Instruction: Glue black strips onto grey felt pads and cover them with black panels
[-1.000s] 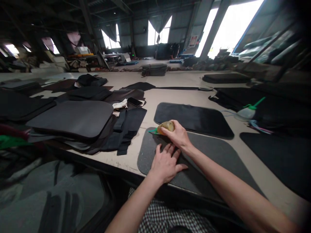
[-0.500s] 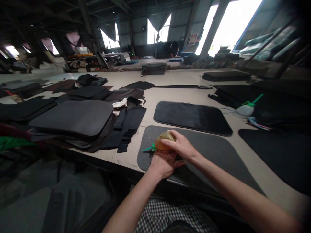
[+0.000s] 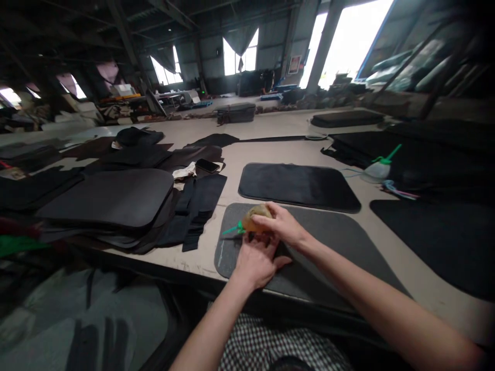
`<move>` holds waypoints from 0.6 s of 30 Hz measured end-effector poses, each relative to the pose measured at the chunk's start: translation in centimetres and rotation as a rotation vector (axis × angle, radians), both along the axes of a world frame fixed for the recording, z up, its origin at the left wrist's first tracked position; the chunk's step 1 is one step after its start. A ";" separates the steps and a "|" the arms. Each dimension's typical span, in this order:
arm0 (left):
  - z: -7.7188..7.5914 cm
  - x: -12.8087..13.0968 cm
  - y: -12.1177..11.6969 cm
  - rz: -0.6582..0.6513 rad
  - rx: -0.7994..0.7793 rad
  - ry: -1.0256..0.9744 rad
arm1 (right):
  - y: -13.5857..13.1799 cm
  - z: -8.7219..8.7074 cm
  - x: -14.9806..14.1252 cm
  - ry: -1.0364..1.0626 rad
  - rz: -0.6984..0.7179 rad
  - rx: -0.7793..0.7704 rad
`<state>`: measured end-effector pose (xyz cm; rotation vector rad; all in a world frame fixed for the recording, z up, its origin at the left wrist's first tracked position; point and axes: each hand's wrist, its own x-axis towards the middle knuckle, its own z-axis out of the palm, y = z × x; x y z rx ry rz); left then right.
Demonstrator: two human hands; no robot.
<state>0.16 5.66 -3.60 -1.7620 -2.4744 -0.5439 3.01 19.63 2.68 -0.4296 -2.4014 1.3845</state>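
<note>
My right hand [image 3: 284,224] grips a yellowish squeeze bottle [image 3: 256,218], tipped on its side. Its green nozzle [image 3: 232,229] points left, just above the left end of a dark grey panel [image 3: 328,242] with rounded corners. Flat on that same panel lies my left hand [image 3: 257,263], empty, thumb out to the side and fingers partly under the bottle. Along the panel's left edge runs a thin pale streak. Behind it rests a black padded panel [image 3: 297,185]; another dark panel [image 3: 436,242] lies to the right.
Stacked dark sheets [image 3: 108,196] and black strips [image 3: 203,206] are at left, near a phone [image 3: 208,165] and crumpled white scrap [image 3: 184,171]. A second, whitish squeeze bottle [image 3: 377,170] stands at right beside black material. The table's front edge [image 3: 170,265] is close to me.
The bottle's nozzle has shifted slightly up along the panel's left end, and the pale streak there shows more clearly. My left hand lies flatter, its thumb more spread. The view has turned a little.
</note>
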 end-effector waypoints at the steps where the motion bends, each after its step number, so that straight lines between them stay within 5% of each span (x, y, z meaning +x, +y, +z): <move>1: 0.3 0.0 0.0 -0.008 0.019 0.023 | 0.7 0.1 -0.5 0.024 -0.072 0.046; 4: 0.8 0.0 0.1 -0.019 0.027 0.053 | 2.2 0.0 -1.9 0.091 -0.188 0.160; 9: 0.7 0.0 0.2 -0.017 0.015 0.061 | 2.7 -0.9 -3.9 0.162 -0.103 0.343; 18: 0.6 0.0 0.3 -0.008 -0.004 0.058 | 4.1 -1.4 -4.4 0.244 -0.205 0.455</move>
